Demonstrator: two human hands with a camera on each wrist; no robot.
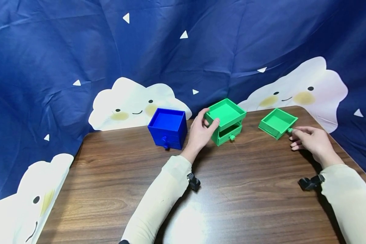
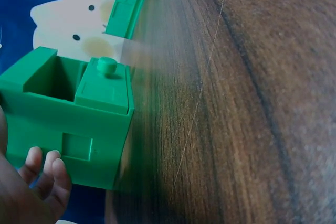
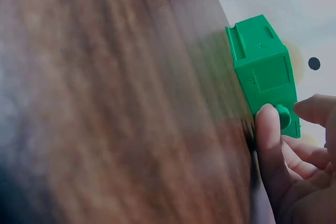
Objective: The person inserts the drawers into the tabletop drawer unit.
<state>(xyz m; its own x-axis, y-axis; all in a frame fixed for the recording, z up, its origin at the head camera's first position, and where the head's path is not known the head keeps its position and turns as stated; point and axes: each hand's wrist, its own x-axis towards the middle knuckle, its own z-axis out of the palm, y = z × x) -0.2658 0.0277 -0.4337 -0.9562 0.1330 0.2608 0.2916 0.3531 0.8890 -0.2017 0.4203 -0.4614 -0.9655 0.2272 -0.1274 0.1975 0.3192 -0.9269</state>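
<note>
Beside the green drawer cabinet my left hand holds its left side, thumb near the front top corner and fingers against the wall. The cabinet's upper slot is an open gap. Its lower drawer, with a round knob, sits in place below. Off to the right, a separate green drawer shows its hollow inside upward. My right hand pinches that drawer's knob between thumb and index finger, its other fingers curled below.
A blue drawer cabinet stands left of my left hand, its knobs facing front. The brown wooden table carries everything. Behind its back edge hangs a dark blue curtain printed with clouds.
</note>
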